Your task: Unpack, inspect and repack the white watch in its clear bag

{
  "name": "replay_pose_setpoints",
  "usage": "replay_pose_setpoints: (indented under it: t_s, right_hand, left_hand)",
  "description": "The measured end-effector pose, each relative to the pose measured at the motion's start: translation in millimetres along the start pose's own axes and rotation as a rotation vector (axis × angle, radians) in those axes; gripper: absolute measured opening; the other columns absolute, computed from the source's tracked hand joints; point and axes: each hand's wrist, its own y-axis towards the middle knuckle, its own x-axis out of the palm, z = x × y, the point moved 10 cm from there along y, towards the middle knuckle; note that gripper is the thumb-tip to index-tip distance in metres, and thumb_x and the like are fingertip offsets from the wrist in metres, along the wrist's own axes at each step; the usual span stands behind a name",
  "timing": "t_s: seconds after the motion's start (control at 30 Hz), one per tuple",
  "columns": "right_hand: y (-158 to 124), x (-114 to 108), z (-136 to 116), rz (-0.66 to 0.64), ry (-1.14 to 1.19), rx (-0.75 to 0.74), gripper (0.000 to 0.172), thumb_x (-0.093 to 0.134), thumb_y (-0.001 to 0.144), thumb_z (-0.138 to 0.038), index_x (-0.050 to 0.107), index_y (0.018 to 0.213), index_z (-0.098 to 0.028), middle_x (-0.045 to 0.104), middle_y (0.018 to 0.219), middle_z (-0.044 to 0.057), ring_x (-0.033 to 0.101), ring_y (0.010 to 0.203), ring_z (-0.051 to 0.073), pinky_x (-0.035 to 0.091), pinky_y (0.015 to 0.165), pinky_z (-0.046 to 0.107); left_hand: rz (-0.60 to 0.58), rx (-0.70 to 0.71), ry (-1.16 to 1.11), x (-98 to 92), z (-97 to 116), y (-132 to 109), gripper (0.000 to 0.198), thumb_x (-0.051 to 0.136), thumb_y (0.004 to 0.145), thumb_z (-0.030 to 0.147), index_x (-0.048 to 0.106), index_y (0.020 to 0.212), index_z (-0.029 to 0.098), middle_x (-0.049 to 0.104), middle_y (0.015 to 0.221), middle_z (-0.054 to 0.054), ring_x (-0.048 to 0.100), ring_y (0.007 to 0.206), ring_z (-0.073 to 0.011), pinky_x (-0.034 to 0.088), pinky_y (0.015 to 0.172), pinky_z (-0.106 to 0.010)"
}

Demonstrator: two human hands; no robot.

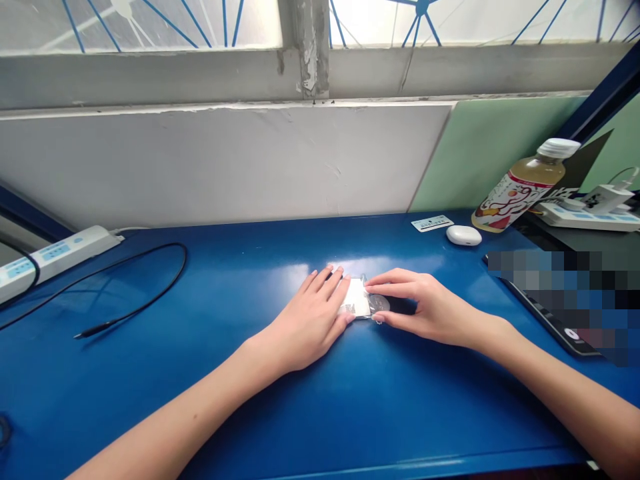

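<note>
A small white card-like packet [355, 298] with a clear plastic end [380, 303] lies flat on the blue tabletop [320, 413]. My left hand [313, 313] rests palm down over its left part, fingers stretched out and thumb along the near edge. That part of the packet is hidden under the fingers. From the right, my right hand [415, 300] holds the clear end, with fingertips at the far edge and thumb at the near edge. A small printed mark shows on the packet's white face.
At left are a white power strip [65, 257] and a black cable [145, 307]. At back right stand a leaning drink bottle [525, 190], a white earbud case [464, 235] and a printed card [432, 223]. A dark, partly blurred device [545, 313] lies right.
</note>
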Motion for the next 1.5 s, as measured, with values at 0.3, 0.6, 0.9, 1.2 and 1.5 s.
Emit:
replay_pose_setpoints:
  t_s: [0.3, 0.6, 0.9, 1.2, 1.5]
  right_hand:
    - [-2, 10, -14, -0.034, -0.227, -0.085, 0.033, 0.052, 0.097, -0.025, 0.064, 0.126, -0.015, 0.065, 0.133, 0.015, 0.057, 0.125, 0.029, 0.053, 0.102, 0.045]
    - [-1, 29, -52, 0.064, -0.689, -0.232, 0.038, 0.047, 0.091, -0.011, 0.067, 0.118, 0.007, 0.069, 0.122, 0.027, 0.065, 0.115, 0.037, 0.054, 0.101, 0.045]
    - [-2, 39, -51, 0.081, -0.884, -0.168, 0.041, 0.047, 0.088, -0.008, 0.065, 0.121, 0.008, 0.067, 0.123, 0.029, 0.066, 0.114, 0.038, 0.056, 0.097, 0.046]
    - [3, 40, -50, -0.055, -0.903, -0.268, 0.039, 0.047, 0.087, -0.007, 0.067, 0.117, 0.006, 0.068, 0.121, 0.028, 0.065, 0.115, 0.036, 0.055, 0.100, 0.042]
    - [0, 45, -54, -0.029, -0.926, -0.277, 0.039, 0.048, 0.083, 0.001, 0.065, 0.115, 0.013, 0.066, 0.122, 0.033, 0.064, 0.118, 0.040, 0.055, 0.101, 0.045]
  left_hand:
    - [-0.005, 0.003, 0.004, -1.8, 1, 0, 0.055, 0.032, 0.106, 0.040, 0.035, 0.151, 0.007, 0.036, 0.157, -0.019, 0.026, 0.149, -0.0348, 0.027, 0.118, -0.053]
    - [-0.028, 0.001, 0.053, 5.1, 1, 1, 0.058, 0.030, 0.106, 0.040, 0.033, 0.152, 0.004, 0.034, 0.158, -0.020, 0.025, 0.149, -0.0373, 0.027, 0.118, -0.053]
    - [-0.024, 0.008, 0.035, 2.3, 3, 0, 0.056, 0.032, 0.106, 0.038, 0.036, 0.150, 0.003, 0.037, 0.156, -0.021, 0.027, 0.148, -0.0379, 0.027, 0.118, -0.052]
    - [-0.013, 0.013, 0.009, 2.8, 2, 1, 0.056, 0.032, 0.106, 0.038, 0.035, 0.150, 0.003, 0.036, 0.156, -0.022, 0.028, 0.148, -0.0368, 0.029, 0.117, -0.053]
    - [-0.005, 0.017, 0.023, 3.9, 1, -1, 0.056, 0.032, 0.106, 0.038, 0.036, 0.150, 0.003, 0.036, 0.157, -0.020, 0.026, 0.149, -0.0359, 0.027, 0.118, -0.052]
